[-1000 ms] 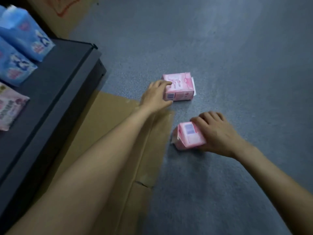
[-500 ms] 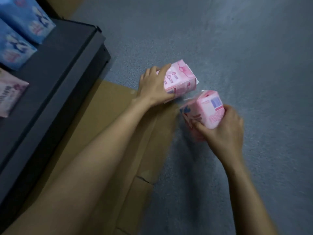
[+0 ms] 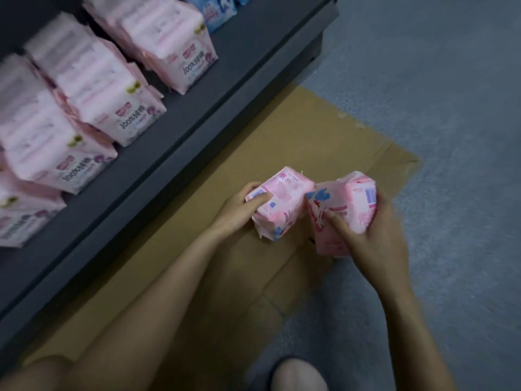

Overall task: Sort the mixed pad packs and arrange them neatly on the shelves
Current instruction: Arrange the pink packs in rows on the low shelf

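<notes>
My left hand grips one pink pad pack and my right hand grips a second pink pad pack. Both packs are lifted above the flat cardboard, side by side and nearly touching. To the left runs a dark grey shelf holding rows of pale pink packs, with blue packs at its far end.
Flattened brown cardboard lies on the grey-blue floor along the shelf's front edge. My knee shows at the bottom. The shelf has bare dark surface in front of the pink packs.
Both hands lifted the two pink packs off the floor and carried them back toward me, over the cardboard. The view swung left, bringing the shelf's rows of pink packs into sight.
</notes>
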Demonstrator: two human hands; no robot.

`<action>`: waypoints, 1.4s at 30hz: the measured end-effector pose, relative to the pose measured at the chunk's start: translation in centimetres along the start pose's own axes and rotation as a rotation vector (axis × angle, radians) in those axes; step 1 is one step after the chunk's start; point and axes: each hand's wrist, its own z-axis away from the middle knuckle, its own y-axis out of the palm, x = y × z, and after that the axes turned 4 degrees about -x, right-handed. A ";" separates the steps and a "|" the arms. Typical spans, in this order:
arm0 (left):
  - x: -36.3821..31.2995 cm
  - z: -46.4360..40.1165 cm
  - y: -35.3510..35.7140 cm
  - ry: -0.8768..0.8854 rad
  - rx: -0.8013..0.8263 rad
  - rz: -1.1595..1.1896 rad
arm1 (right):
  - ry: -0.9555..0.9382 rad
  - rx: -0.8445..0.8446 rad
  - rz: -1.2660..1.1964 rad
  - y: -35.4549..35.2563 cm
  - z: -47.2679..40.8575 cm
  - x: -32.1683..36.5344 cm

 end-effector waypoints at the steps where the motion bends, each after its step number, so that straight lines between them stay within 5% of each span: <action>1: 0.6 0.1 -0.3 0.019 -0.015 -0.066 | 0.001 0.013 0.009 0.5 0.4 0.0; 5: -0.3 0.9 -0.4 0.190 -0.133 -0.403 | 0.022 0.031 -0.001 1.4 0.6 -0.2; 9: -1.6 1.9 1.8 0.258 -0.048 -0.860 | 0.059 0.042 -0.016 1.7 0.8 -0.4; 12: -1.4 2.0 2.5 0.249 -0.083 -0.962 | 0.072 0.042 -0.057 1.4 1.5 0.3; 17: -1.4 2.4 -3.2 0.225 -0.007 -0.810 | -0.047 0.111 -0.124 -0.8 3.5 2.2; 23: 1.3 11.1 -15.2 0.149 -0.137 -0.568 | -0.167 0.380 -0.126 0.8 7.3 8.8; 35: 17.3 35.8 -33.4 0.048 -0.806 -0.338 | -0.901 0.828 0.553 16.7 22.9 28.8; 42: 27.9 45.0 -40.1 0.023 -1.219 -0.023 | -1.321 0.941 0.545 22.6 35.6 37.0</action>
